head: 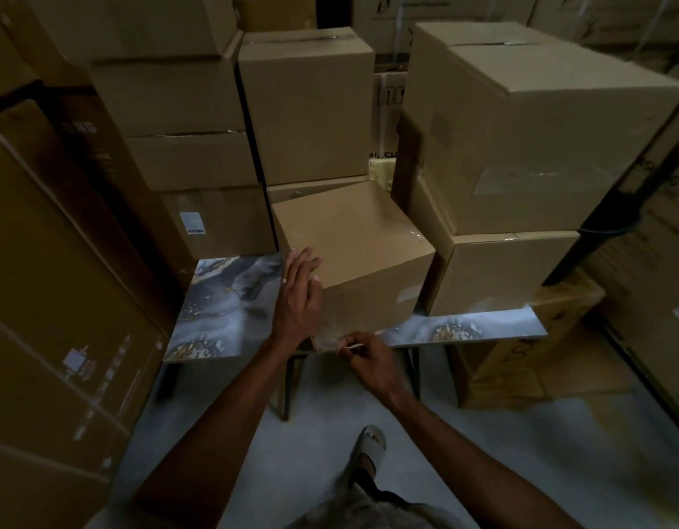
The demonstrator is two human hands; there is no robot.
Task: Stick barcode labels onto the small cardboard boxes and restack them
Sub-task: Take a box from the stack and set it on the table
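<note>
Head view: left hand (297,295) flat, fingers spread, against the cardboard box (353,246).

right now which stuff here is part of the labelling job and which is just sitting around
In the job:
- box on the table, left hand flat on it
- right hand pinching something small and pale at its lower edge

Sitting around:
- marbled table
- stacked boxes at right
- sandal

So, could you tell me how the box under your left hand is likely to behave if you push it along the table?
The cardboard box sits flat on the marbled table, so it should slide, not tip. Its near corner seems to overhang the edge by the right hand, so a pull could drop it. The left hand rests flat against its side, probably steadying it.
</note>
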